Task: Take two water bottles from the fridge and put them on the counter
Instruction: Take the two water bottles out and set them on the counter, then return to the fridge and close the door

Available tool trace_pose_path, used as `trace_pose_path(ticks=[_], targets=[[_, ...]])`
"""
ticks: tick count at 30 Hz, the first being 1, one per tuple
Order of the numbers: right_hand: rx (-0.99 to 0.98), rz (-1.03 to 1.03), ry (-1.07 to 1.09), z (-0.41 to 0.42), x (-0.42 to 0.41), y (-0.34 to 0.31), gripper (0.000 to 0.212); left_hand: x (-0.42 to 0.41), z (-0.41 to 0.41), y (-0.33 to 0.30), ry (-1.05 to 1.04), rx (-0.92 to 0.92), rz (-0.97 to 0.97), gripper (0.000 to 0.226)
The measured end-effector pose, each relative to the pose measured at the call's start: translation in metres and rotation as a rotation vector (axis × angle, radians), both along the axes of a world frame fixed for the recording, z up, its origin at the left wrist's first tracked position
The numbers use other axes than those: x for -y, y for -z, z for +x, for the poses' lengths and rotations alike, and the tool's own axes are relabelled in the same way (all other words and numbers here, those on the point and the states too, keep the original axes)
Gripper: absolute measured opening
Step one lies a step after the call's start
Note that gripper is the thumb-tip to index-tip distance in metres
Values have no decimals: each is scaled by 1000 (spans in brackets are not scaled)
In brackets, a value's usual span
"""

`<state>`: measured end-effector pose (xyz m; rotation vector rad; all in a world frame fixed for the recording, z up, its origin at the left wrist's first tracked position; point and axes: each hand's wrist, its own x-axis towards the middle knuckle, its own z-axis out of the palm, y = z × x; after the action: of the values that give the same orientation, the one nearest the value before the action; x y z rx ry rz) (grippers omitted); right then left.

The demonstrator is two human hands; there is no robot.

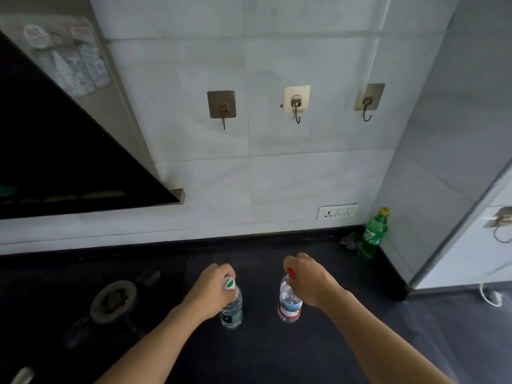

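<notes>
Two water bottles upright on the dark table, slightly apart: left hand with grip closed around the neck of the white-capped bottle; right hand with grip closed around the neck of the red-capped bottle. Gas burner at 9 o'clock of them; green soda bottle at 2 o'clock in the corner, near a wall socket; three wall hooks at 12 o'clock

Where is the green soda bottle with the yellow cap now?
In the head view, the green soda bottle stands at the far right corner of the dark counter, against the wall, just right of the wall socket.
</notes>
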<state>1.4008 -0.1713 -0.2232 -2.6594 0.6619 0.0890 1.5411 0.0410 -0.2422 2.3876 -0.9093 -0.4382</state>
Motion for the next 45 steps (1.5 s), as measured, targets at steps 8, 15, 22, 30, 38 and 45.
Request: trace_pose_path(ticks=[8, 15, 22, 30, 38, 45], targets=[[-94, -8, -1, 6, 2, 23, 11, 0, 4, 30, -31, -21, -3, 18], [-152, -16, -24, 15, 0, 32, 18, 1, 8, 37, -39, -6, 16, 15], [-200, -22, -11, 4, 5, 37, 30, -8, 6, 42, -74, 1, 10, 20], [-115, 41, 85, -11, -1, 30, 56, -16, 0, 30, -176, -21, -25, 42], [110, 255, 232, -24, 10, 8, 62, -35, -10, -2, -425, -89, -218, 42], [272, 465, 268, -53, -24, -28, 57, -79, -40, -45, -489, -191, -412, 26]])
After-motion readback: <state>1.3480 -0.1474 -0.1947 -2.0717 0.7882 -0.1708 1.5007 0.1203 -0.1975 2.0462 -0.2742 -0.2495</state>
